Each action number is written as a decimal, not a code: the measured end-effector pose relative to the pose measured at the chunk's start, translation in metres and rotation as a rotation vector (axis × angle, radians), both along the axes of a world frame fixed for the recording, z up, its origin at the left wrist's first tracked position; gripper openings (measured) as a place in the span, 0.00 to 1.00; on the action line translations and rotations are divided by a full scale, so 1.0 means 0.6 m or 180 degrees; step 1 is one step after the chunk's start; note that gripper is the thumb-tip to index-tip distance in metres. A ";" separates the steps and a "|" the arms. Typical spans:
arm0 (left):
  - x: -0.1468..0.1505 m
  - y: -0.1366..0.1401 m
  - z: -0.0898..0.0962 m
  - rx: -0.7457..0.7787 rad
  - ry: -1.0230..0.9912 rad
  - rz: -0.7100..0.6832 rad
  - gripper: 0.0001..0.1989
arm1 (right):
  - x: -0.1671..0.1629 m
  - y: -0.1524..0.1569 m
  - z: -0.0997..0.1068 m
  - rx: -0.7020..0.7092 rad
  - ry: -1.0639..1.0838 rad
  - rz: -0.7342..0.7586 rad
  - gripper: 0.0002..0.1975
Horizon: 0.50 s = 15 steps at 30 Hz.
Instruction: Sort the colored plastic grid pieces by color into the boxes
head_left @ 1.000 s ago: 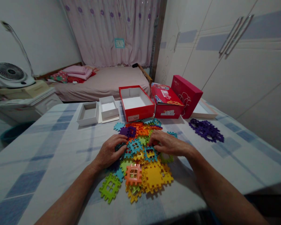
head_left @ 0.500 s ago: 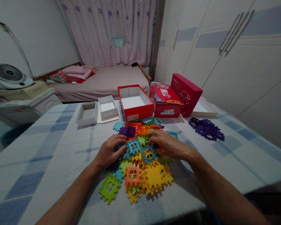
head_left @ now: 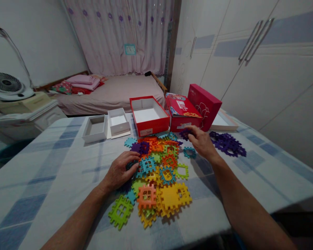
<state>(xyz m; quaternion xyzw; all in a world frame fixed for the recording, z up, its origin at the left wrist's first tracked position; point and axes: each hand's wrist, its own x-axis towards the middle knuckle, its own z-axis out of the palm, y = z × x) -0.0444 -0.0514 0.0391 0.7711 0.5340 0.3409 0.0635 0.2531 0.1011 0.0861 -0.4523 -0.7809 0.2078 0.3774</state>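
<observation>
My right hand is closed on a purple toothed plastic building tile, lifted at the far right side of the pile, with a teal frame tile below it. At the pile's left edge rests my left hand, thumb and fingers apart, touching a dark tile partly hidden by the fingers. Beside its fingertips lies a light blue window tile. Nearer me are a salmon window tile, yellow tiles and a green window tile. Another purple tile lies farther back.
Purple tiles form a separate heap on the right. Behind the pile stand two small white boxes, an open red box, a red printed box and an upright crimson box. A checked cloth covers the table.
My right hand has moved from the pile's middle outward to the back right, with a purple tile in its fingers. Orange and green tiles it covered now show. My left hand stays nearly still.
</observation>
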 end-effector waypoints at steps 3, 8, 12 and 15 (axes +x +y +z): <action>0.000 0.000 0.000 0.0000 0.0021 0.0021 0.08 | 0.001 0.010 -0.015 -0.0116 -0.0372 0.0034 0.15; 0.001 0.000 0.000 -0.0047 -0.0011 0.0025 0.08 | -0.001 0.003 -0.020 -0.0308 -0.0706 0.0893 0.15; 0.001 0.000 0.000 -0.0042 -0.0033 0.0047 0.08 | 0.002 0.010 -0.031 -0.0050 -0.0967 0.1028 0.20; 0.001 0.000 0.001 -0.0012 -0.0012 0.0055 0.08 | 0.002 0.018 -0.039 0.0332 -0.0903 0.0643 0.20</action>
